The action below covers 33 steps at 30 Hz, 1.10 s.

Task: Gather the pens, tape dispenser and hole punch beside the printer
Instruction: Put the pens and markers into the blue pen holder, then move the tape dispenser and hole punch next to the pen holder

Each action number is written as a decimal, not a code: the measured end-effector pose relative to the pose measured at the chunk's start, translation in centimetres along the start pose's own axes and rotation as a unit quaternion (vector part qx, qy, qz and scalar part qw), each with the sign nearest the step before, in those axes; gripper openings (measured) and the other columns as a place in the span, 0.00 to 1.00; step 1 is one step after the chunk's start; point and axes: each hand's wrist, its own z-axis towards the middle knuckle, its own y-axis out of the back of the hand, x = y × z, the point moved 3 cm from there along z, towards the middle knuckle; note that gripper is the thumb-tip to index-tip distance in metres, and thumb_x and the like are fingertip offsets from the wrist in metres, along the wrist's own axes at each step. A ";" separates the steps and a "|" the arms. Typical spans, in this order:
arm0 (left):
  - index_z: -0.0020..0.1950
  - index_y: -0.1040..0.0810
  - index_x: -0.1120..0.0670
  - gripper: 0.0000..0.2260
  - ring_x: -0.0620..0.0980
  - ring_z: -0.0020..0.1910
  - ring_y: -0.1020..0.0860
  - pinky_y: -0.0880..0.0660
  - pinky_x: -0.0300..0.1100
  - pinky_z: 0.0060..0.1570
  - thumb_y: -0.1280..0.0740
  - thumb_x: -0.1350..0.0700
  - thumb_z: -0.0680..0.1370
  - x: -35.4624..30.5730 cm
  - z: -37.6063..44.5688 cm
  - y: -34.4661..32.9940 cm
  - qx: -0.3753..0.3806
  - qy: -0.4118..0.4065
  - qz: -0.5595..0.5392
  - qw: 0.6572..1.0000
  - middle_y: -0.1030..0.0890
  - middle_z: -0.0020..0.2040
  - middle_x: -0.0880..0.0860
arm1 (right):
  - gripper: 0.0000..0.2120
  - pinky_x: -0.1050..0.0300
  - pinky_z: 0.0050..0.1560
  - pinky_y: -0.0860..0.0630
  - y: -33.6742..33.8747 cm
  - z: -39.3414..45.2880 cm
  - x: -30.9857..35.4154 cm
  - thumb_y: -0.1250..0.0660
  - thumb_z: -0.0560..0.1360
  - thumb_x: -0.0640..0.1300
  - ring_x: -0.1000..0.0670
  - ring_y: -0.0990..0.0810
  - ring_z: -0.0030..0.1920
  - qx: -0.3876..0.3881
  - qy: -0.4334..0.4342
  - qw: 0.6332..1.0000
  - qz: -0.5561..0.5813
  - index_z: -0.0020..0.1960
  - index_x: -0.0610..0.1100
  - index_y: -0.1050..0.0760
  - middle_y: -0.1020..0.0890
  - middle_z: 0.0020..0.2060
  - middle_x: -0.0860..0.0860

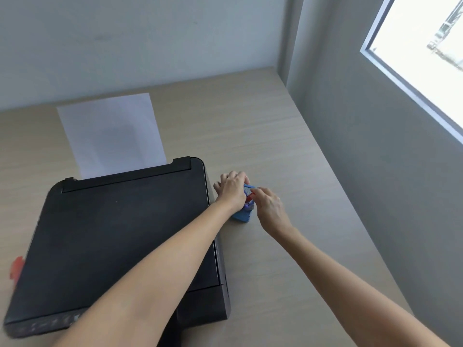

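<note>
A blue mesh pen holder (241,217) stands on the desk just right of the black printer (120,236). My left hand (233,190) reaches across the printer's corner and is wrapped around the holder's far side. My right hand (269,206) comes in from the right, its fingertips pinched on a red pen (251,195) that sticks out of the holder's mouth. Something purplish shows inside the holder, too hidden to name. A blurred red object (16,267) lies at the printer's left edge. I see no tape dispenser or hole punch that I can identify.
A white sheet of paper (110,131) rises from the printer's rear tray. The light wooden desk (275,136) runs back to the wall and ends at a grey wall on the right, under a bright window (426,58).
</note>
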 end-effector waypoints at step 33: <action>0.61 0.24 0.61 0.13 0.59 0.62 0.24 0.28 0.46 0.61 0.37 0.61 0.77 45.9 -40.6 15.6 -0.251 0.367 -0.261 0.857 0.21 0.61 0.60 | 0.09 0.60 0.48 0.33 -16.6 -7.5 45.0 0.37 0.77 0.42 0.47 0.22 0.46 0.161 0.209 0.964 0.035 0.52 0.41 0.20 0.16 0.49 0.44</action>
